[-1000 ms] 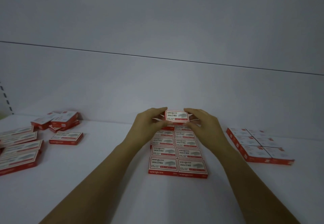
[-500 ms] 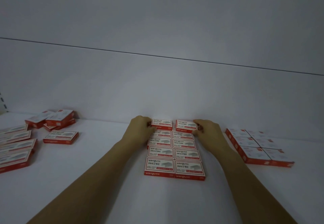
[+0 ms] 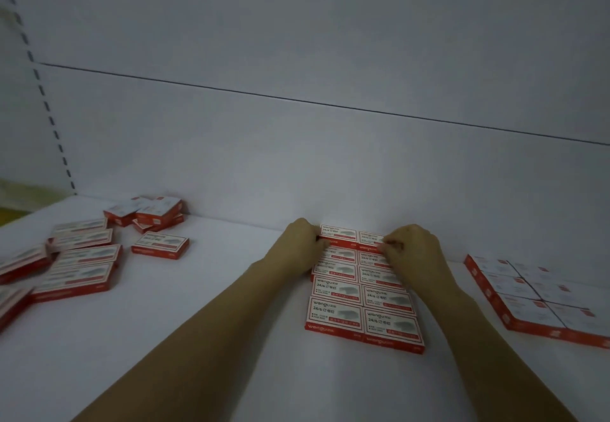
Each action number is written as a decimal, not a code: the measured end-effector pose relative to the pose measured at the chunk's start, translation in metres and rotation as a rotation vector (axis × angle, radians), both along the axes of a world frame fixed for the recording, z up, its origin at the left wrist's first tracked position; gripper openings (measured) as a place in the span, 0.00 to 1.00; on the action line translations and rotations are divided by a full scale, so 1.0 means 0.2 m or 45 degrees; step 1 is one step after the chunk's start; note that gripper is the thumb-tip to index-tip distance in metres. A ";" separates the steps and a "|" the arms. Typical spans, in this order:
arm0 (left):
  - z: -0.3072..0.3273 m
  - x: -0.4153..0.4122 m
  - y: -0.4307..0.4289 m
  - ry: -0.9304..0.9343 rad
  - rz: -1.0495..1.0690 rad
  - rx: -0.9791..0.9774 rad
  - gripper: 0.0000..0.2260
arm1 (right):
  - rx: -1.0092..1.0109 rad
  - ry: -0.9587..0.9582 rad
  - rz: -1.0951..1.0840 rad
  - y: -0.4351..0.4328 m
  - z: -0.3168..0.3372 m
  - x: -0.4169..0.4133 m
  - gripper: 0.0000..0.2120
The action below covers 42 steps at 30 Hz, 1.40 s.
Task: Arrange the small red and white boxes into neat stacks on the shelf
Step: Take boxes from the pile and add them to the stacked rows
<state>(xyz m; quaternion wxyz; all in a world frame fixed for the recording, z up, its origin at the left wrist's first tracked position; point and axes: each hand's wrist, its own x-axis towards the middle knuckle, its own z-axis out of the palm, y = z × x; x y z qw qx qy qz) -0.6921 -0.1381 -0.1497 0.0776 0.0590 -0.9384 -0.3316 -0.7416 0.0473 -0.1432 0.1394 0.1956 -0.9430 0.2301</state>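
Your left hand (image 3: 302, 243) is gripping, fingers curled, the rear-left small red-and-white cardboard box (image 3: 338, 234); your right hand (image 3: 414, 251) is pinching its right-hand neighbour (image 3: 369, 239).

One head-worn view is given: the shelf (image 3: 165, 306) is looked down on from the front, close in, and the back panel (image 3: 297, 157) is faced slightly askew, wide-angled.

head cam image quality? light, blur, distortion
Head view: dim bluish light, no glare, faint shadows; print on the middle grid's near boxes is legible; loose boxes at far left are smeared; slotted upright leans, wide-angle skew; left hand and right hand gripping the back-row boxes look sharp.
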 end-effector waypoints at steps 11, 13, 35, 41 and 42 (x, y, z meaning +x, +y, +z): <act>0.27 0.39 -0.45 -0.107 0.199 -0.537 0.20 | 0.419 0.067 0.558 -0.67 0.19 0.26 0.22; 0.28 0.52 -0.57 -0.127 0.287 -0.555 0.18 | 0.425 0.041 0.662 -0.83 0.20 0.32 0.22; 0.26 1.11 -1.01 -0.160 0.648 -0.608 0.16 | 0.714 0.058 0.758 -1.28 0.11 0.48 0.20; 0.27 0.79 -0.81 -0.046 0.429 -0.562 0.19 | 0.395 0.031 0.769 -0.99 0.21 0.38 0.19; 0.27 0.72 -0.76 -0.022 0.391 -0.530 0.20 | 0.350 0.031 0.764 -0.92 0.23 0.36 0.20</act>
